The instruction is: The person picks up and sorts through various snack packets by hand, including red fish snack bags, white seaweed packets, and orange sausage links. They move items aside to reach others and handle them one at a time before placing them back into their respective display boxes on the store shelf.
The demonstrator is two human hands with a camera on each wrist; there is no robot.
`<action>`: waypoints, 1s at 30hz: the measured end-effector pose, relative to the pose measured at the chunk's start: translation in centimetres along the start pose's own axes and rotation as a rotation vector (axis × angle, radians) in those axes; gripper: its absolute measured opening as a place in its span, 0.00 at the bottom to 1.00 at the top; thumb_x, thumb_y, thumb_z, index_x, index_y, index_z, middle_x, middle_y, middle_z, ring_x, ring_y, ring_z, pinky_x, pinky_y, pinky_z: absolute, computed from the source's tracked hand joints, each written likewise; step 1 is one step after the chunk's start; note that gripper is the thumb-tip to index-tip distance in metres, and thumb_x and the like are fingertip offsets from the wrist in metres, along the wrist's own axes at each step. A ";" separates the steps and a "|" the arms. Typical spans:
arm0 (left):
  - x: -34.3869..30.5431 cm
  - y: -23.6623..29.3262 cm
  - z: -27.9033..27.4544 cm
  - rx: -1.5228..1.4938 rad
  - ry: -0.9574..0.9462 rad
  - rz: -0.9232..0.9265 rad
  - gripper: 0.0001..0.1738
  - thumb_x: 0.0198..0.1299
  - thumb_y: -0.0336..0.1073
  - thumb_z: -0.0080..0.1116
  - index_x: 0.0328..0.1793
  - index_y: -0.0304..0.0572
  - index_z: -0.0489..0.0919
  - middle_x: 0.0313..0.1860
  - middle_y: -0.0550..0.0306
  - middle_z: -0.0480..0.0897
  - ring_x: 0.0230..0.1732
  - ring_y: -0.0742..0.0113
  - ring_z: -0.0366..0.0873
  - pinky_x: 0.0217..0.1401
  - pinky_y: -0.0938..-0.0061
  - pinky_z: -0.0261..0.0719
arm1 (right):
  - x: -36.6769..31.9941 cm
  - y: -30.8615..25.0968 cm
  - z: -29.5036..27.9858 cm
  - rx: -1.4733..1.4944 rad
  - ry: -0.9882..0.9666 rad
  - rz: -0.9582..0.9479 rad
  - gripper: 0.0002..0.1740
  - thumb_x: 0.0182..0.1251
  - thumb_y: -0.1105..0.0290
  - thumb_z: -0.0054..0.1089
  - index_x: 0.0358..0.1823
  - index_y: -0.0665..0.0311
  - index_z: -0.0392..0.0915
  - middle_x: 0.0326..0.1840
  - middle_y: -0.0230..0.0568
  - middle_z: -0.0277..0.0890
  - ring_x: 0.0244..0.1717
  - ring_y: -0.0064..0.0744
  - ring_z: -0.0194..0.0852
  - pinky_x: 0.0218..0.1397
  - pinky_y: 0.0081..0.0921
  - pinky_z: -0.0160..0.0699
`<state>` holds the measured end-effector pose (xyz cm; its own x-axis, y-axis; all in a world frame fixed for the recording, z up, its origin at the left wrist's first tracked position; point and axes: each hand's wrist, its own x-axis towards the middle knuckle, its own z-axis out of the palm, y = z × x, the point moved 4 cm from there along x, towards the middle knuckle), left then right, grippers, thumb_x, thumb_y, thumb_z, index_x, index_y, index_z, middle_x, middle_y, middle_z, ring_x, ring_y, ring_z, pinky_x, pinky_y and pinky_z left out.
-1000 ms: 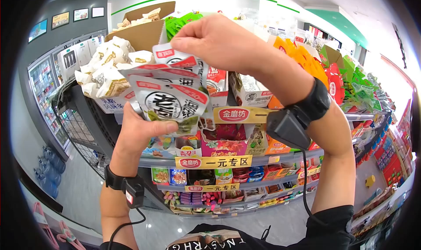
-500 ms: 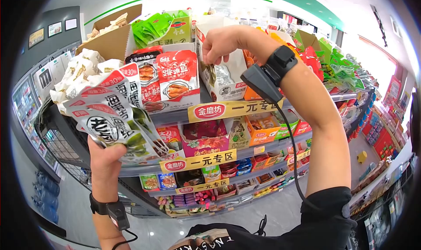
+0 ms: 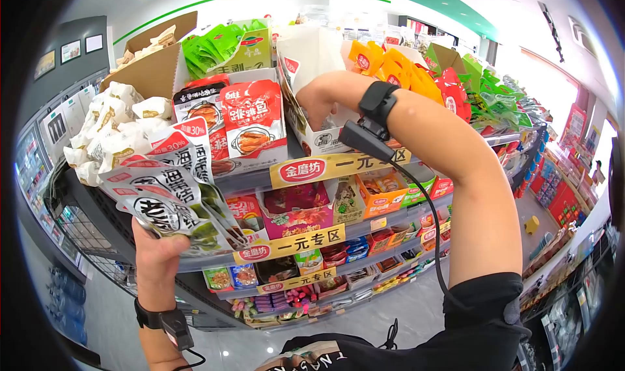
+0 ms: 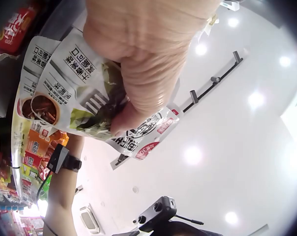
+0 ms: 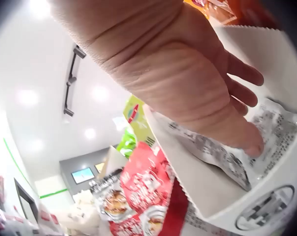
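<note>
My left hand [image 3: 156,257] grips a fanned bunch of silver-and-green pouches [image 3: 172,201], thumb across their front; in the left wrist view the hand [image 4: 138,64] pinches the pouches [image 4: 72,83] from above. My right hand [image 3: 322,100] reaches down into a white open-topped box [image 3: 325,138] on the top shelf. In the right wrist view the right hand [image 5: 187,83] has its fingers spread and relaxed, the thumb at silver packets [image 5: 276,130] lying inside the box [image 5: 197,187].
Left of the box stand red pouches [image 3: 254,114] and green packets [image 3: 211,48]. White wrapped items [image 3: 107,127] lie at the left end. Orange bags [image 3: 390,68] are to the right. Lower shelves hold many small boxes behind a yellow label strip [image 3: 290,242].
My right hand left the pouches in the left hand, moved right and went down into the white box. The left hand moved left and lower with its bunch.
</note>
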<state>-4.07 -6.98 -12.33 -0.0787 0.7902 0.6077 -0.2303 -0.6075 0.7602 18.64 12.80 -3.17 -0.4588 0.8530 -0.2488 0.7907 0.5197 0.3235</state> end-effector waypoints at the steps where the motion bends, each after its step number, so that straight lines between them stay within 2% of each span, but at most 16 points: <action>1: 0.1 -0.1 0.1 -0.004 -0.015 -0.003 0.41 0.26 0.34 0.73 0.52 0.32 0.67 0.44 0.54 0.75 0.45 0.66 0.74 0.51 0.74 0.71 | 0.5 0.0 0.5 0.027 -0.010 -0.017 0.25 0.42 0.63 0.64 0.44 0.65 0.75 0.35 0.44 0.76 0.29 0.35 0.75 0.28 0.26 0.75; 2: 0.1 -0.1 0.3 -0.007 -0.009 -0.007 0.40 0.26 0.34 0.74 0.51 0.33 0.67 0.44 0.55 0.76 0.45 0.67 0.74 0.50 0.75 0.71 | 0.8 0.0 0.8 0.053 -0.023 -0.035 0.24 0.41 0.63 0.64 0.43 0.66 0.75 0.34 0.44 0.76 0.28 0.35 0.75 0.26 0.25 0.74; 5: -0.1 -0.3 0.2 -0.026 -0.003 -0.025 0.40 0.26 0.35 0.74 0.51 0.33 0.67 0.43 0.55 0.76 0.44 0.67 0.74 0.49 0.75 0.71 | 1.9 0.5 1.5 0.147 -0.168 0.018 0.30 0.41 0.58 0.67 0.47 0.64 0.73 0.32 0.42 0.76 0.30 0.35 0.75 0.30 0.27 0.76; 8: -0.2 -0.5 -0.1 -0.022 -0.005 -0.044 0.41 0.26 0.35 0.74 0.51 0.32 0.67 0.43 0.55 0.76 0.44 0.67 0.75 0.49 0.75 0.72 | 3.6 1.1 1.7 0.140 -0.103 -0.056 0.30 0.39 0.56 0.68 0.45 0.64 0.74 0.31 0.43 0.75 0.28 0.34 0.75 0.28 0.25 0.75; 12: -0.4 -0.7 -0.3 -0.004 0.003 -0.073 0.41 0.25 0.35 0.74 0.51 0.33 0.67 0.44 0.55 0.76 0.45 0.68 0.74 0.49 0.75 0.72 | 3.0 1.3 0.7 0.107 -0.031 -0.004 0.32 0.33 0.55 0.72 0.42 0.65 0.75 0.30 0.41 0.75 0.27 0.32 0.74 0.26 0.26 0.74; 15: -0.5 -1.0 -1.0 -0.001 0.015 -0.070 0.42 0.25 0.35 0.73 0.53 0.32 0.67 0.44 0.55 0.76 0.45 0.67 0.74 0.50 0.75 0.71 | 2.3 2.0 -1.4 0.127 0.000 0.147 0.27 0.40 0.64 0.69 0.44 0.63 0.73 0.35 0.39 0.76 0.28 0.29 0.74 0.25 0.24 0.76; 16: -0.4 -1.0 -1.1 -0.032 0.026 -0.070 0.43 0.25 0.35 0.73 0.53 0.32 0.66 0.45 0.55 0.75 0.45 0.66 0.74 0.50 0.74 0.71 | -0.1 2.2 -2.8 0.264 0.255 0.036 0.24 0.42 0.62 0.68 0.43 0.61 0.74 0.32 0.38 0.76 0.25 0.29 0.74 0.23 0.25 0.75; 17: -0.4 -1.1 -1.2 -0.064 0.036 -0.070 0.43 0.25 0.35 0.73 0.54 0.32 0.66 0.45 0.55 0.75 0.46 0.66 0.74 0.50 0.74 0.71 | -1.0 2.7 -3.9 0.214 0.355 0.048 0.21 0.45 0.61 0.65 0.42 0.61 0.75 0.28 0.40 0.76 0.21 0.30 0.73 0.20 0.25 0.73; 18: -0.3 -1.2 -1.3 -0.094 0.046 -0.073 0.44 0.25 0.35 0.72 0.54 0.31 0.65 0.46 0.54 0.75 0.46 0.65 0.74 0.51 0.74 0.71 | -2.5 2.7 -5.0 0.168 0.510 0.131 0.19 0.46 0.62 0.62 0.40 0.62 0.74 0.29 0.43 0.76 0.25 0.36 0.75 0.26 0.29 0.75; 19: -0.2 -1.4 -1.4 -0.124 0.021 -0.076 0.44 0.26 0.35 0.72 0.56 0.32 0.64 0.47 0.53 0.74 0.47 0.63 0.74 0.51 0.71 0.71 | -4.0 2.7 -5.9 0.068 0.722 0.106 0.17 0.45 0.63 0.61 0.37 0.63 0.74 0.31 0.47 0.76 0.32 0.42 0.75 0.35 0.32 0.74; 20: -0.1 -1.6 -1.7 -0.154 -0.006 -0.080 0.45 0.28 0.34 0.71 0.57 0.33 0.63 0.49 0.52 0.73 0.48 0.60 0.74 0.52 0.68 0.71 | -5.4 3.4 -6.5 0.103 0.760 0.161 0.18 0.44 0.62 0.61 0.37 0.63 0.74 0.33 0.48 0.76 0.37 0.44 0.74 0.41 0.33 0.71; 22: 0.0 -1.9 -2.0 -0.214 -0.059 -0.087 0.45 0.31 0.34 0.70 0.60 0.34 0.61 0.52 0.49 0.72 0.50 0.55 0.73 0.54 0.62 0.71 | -8.7 3.4 -7.0 0.060 1.014 0.162 0.20 0.47 0.64 0.60 0.41 0.65 0.72 0.32 0.46 0.76 0.35 0.42 0.74 0.39 0.30 0.71; 24: 0.1 -2.2 -1.5 -0.279 -0.045 -0.128 0.46 0.28 0.31 0.69 0.59 0.33 0.61 0.50 0.51 0.73 0.49 0.58 0.73 0.54 0.67 0.71 | -11.5 4.0 -6.4 0.137 1.183 0.114 0.15 0.51 0.68 0.58 0.40 0.67 0.72 0.31 0.43 0.75 0.33 0.34 0.74 0.38 0.25 0.71; 25: 0.2 -2.4 -1.2 -0.314 -0.040 -0.146 0.46 0.26 0.29 0.69 0.59 0.33 0.61 0.49 0.52 0.74 0.49 0.60 0.73 0.54 0.70 0.70 | -12.7 4.0 -5.9 0.242 1.190 0.014 0.13 0.51 0.70 0.57 0.39 0.67 0.73 0.32 0.41 0.75 0.34 0.31 0.73 0.38 0.23 0.71; 28: 0.7 -3.5 -0.8 -0.418 -0.095 -0.205 0.46 0.27 0.28 0.68 0.60 0.35 0.61 0.52 0.52 0.73 0.52 0.58 0.72 0.56 0.67 0.69 | -16.2 3.6 -4.2 0.501 1.187 -0.282 0.08 0.51 0.79 0.53 0.35 0.66 0.74 0.36 0.38 0.74 0.37 0.25 0.71 0.41 0.20 0.71; 30: 0.9 -3.8 -0.2 -0.471 -0.103 -0.222 0.47 0.27 0.28 0.69 0.60 0.35 0.61 0.53 0.52 0.72 0.53 0.58 0.71 0.56 0.67 0.69 | -17.8 2.9 -2.8 0.618 1.166 -0.476 0.09 0.49 0.85 0.51 0.31 0.65 0.75 0.39 0.36 0.73 0.40 0.23 0.70 0.44 0.19 0.71</action>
<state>-3.46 -3.96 -14.68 0.1119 0.8694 0.4814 -0.6430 -0.3060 0.7021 27.95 -0.72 4.79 -0.5568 0.3109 0.7703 0.3742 0.9218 -0.1015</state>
